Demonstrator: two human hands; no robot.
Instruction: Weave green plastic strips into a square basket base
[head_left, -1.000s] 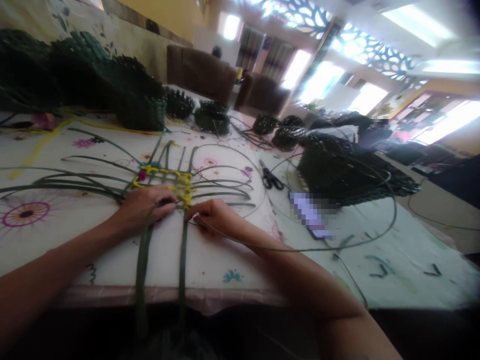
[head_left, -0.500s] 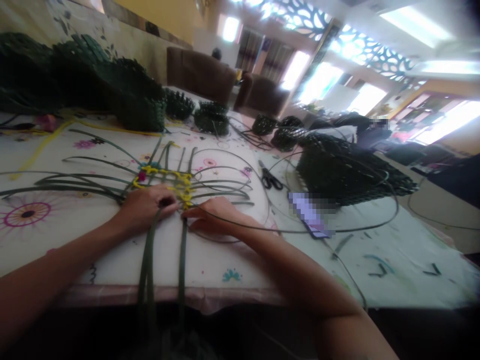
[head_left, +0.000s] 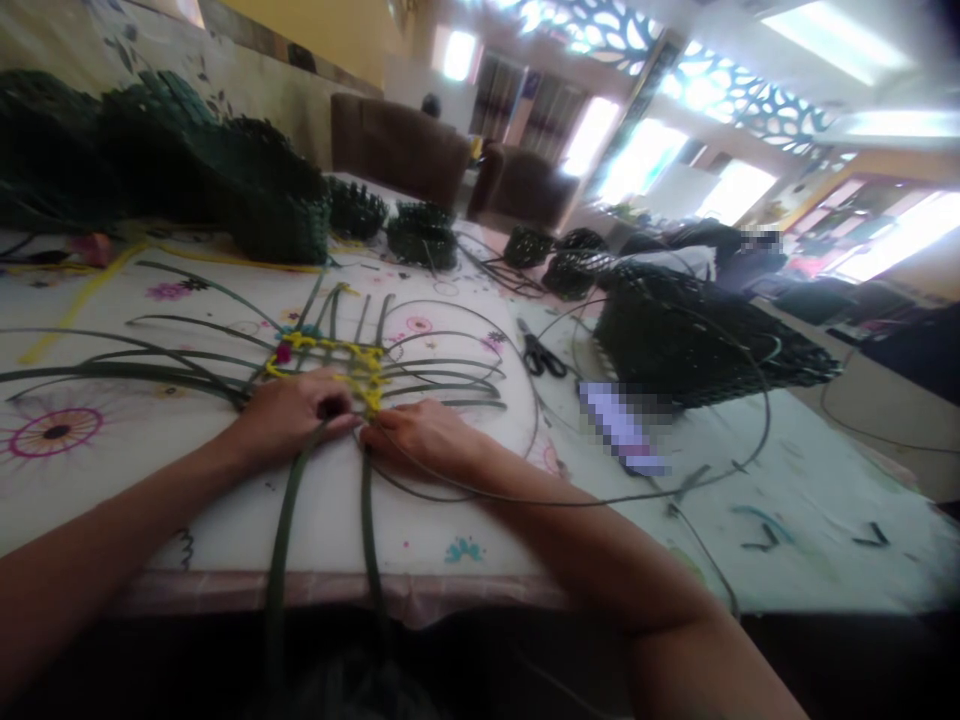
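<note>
A flat woven start of dark green strips (head_left: 420,380) bound with yellow cord (head_left: 352,362) lies on a flowered tablecloth (head_left: 90,470). My left hand (head_left: 289,415) presses down on the weave's near edge, fingers curled over the green strips. My right hand (head_left: 424,437) sits just beside it, fingers pinched on a thin green strand (head_left: 570,500) that loops far out to the right and back. Two long green strips (head_left: 366,530) run from under my hands over the table's near edge.
Black scissors (head_left: 541,358) lie right of the weave. A large dark woven basket (head_left: 690,340) stands at the right, a blurred phone (head_left: 622,428) in front of it. More dark baskets (head_left: 270,215) line the back left. Cut scraps (head_left: 757,535) lie at right.
My right hand has slid left, closer to the weave and my left hand, drawing the thin strand's loop in tighter on the right. My left hand has stayed put.
</note>
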